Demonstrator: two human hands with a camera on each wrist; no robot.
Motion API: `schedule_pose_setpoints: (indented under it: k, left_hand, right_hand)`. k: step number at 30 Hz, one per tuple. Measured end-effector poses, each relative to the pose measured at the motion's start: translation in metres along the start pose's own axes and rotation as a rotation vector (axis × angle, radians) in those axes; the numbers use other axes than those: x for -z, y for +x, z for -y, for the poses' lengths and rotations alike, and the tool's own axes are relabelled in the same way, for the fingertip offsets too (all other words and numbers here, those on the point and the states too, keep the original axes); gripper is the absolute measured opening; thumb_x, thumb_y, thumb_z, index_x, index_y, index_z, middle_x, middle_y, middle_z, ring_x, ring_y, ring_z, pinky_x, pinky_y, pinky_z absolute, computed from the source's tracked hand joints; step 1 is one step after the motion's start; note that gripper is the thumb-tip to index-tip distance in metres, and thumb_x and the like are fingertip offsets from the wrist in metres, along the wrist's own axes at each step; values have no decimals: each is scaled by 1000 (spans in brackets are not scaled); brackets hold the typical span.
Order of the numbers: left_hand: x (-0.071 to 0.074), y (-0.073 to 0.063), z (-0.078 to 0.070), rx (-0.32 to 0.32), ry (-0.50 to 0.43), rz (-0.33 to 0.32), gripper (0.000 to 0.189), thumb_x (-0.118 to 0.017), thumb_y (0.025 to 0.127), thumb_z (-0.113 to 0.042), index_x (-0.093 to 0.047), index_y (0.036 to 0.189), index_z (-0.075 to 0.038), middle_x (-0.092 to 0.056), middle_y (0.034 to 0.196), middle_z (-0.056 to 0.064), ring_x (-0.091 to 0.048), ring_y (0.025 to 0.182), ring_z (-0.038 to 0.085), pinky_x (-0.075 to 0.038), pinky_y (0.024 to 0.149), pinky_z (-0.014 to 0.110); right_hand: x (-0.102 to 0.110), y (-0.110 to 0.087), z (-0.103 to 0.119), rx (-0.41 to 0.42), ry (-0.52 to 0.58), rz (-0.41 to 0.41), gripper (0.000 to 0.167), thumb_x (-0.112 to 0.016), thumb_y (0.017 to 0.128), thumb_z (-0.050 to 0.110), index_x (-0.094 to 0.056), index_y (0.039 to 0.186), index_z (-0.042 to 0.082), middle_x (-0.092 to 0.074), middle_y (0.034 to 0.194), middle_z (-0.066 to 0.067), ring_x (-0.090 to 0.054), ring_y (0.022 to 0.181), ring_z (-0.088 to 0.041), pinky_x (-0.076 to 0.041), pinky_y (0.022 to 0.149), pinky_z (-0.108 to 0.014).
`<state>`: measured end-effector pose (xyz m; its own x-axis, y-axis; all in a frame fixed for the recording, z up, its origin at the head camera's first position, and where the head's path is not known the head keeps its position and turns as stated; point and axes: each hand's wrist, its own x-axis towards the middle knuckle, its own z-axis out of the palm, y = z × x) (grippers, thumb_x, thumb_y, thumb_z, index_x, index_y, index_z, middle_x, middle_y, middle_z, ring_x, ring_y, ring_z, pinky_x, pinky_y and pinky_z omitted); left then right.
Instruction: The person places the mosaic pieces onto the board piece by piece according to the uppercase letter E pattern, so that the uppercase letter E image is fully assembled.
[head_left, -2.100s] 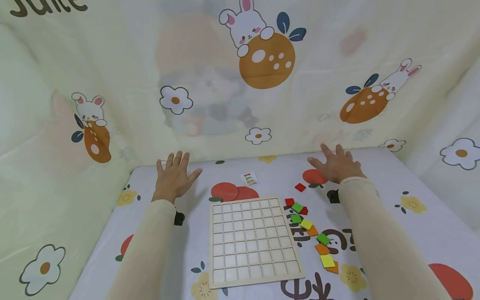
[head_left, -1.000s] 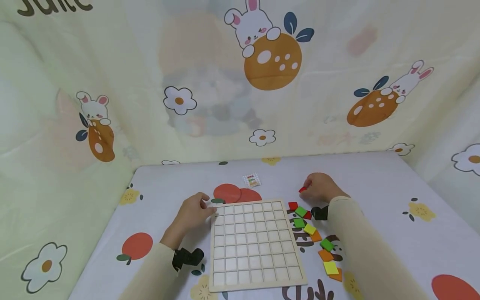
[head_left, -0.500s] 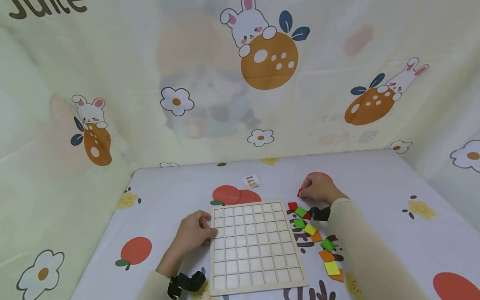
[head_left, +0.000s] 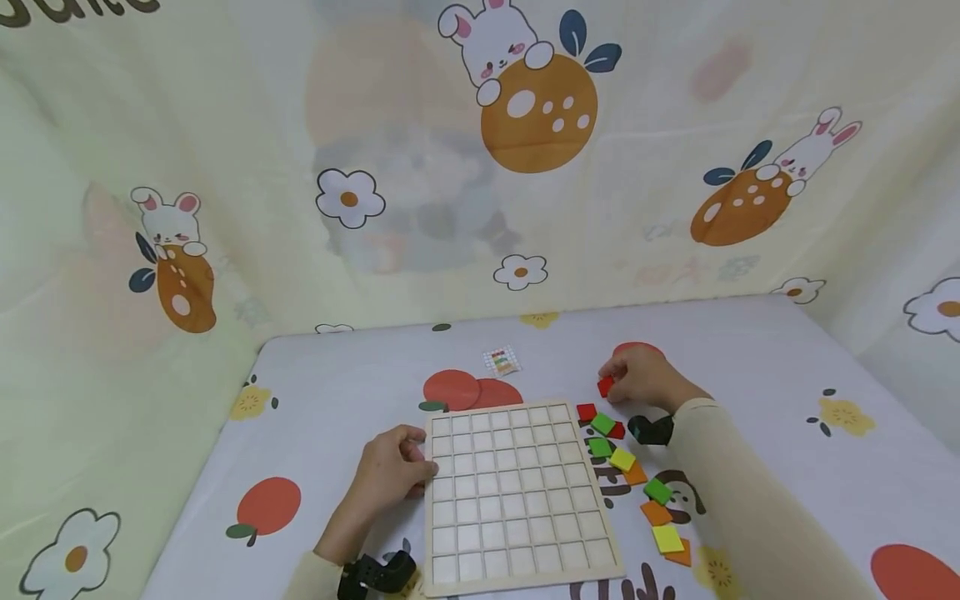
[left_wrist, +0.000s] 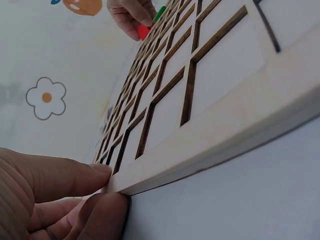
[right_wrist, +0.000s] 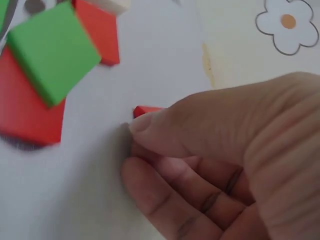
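A square wooden grid board [head_left: 525,582] lies on the cloth, its white compartments bare. At its left edge my left hand [head_left: 390,471] pinches the frame; the left wrist view shows digits above and against the side of the wooden rim [left_wrist: 225,122]. Beyond the board's far right corner, my right hand [head_left: 643,375] pinches a small red square tile [head_left: 605,387] between thumb and fingers. Up close in the right wrist view, the thumb covers most of that red tile [right_wrist: 145,109]. Nearby lies a green tile [right_wrist: 55,52] on top of another red one.
Several loose tiles run down the board's right side, among them a yellow tile [head_left: 667,538], an orange tile [head_left: 656,512] and a green tile [head_left: 657,490]. A small clear packet [head_left: 502,361] with coloured pieces lies behind the board. A printed curtain [head_left: 420,275] hangs behind the table.
Both hands were spread flat near the back of the table. My left hand came to the board's left edge and moved down along it; my right hand took hold of the far red tile.
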<state>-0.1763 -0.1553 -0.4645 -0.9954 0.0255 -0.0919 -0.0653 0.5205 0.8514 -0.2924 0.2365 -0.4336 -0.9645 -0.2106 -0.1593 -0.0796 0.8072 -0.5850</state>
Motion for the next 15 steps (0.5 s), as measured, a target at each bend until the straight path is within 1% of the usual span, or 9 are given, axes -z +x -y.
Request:
schedule_pose_setpoints:
  k: [6, 8, 11, 15]
  left_hand:
    - [0, -1, 3, 17, -23, 1, 47, -83, 85, -3, -64, 126, 5, -59, 87, 9, -63, 60, 15, -60, 55, 31]
    - [0, -1, 4, 17, -34, 2, 47, -83, 84, -3, -64, 126, 5, -59, 88, 9, -63, 59, 15, -60, 55, 31]
    - [0, -1, 6, 20, -59, 1, 47, -83, 83, -2, -64, 125, 5, -59, 88, 10, -64, 58, 14, -60, 54, 32]
    - [1, 1, 8, 24, -92, 4, 47, -83, 83, -1, -64, 126, 5, -60, 88, 10, -66, 58, 14, -60, 53, 31]
  right_hand:
    - [0, 0, 0, -12, -100, 32, 25, -78, 86, 5, -77, 111, 0, -69, 92, -10, -57, 88, -28, -55, 69, -33]
    - [-1, -1, 0, -27, -102, 31, 25, -79, 87, 6, -77, 111, 1, -68, 90, -9, -57, 88, -27, -54, 69, -32]
    - [-3, -3, 1, -21, -91, 20, 23, -79, 87, 9, -77, 109, 2, -63, 80, -7, -57, 83, -25, -51, 65, -31]
    - [-6, -9, 8, 25, -58, -13, 23, -79, 86, 11, -77, 107, 3, -58, 72, -4, -55, 77, -23, -48, 61, -31]
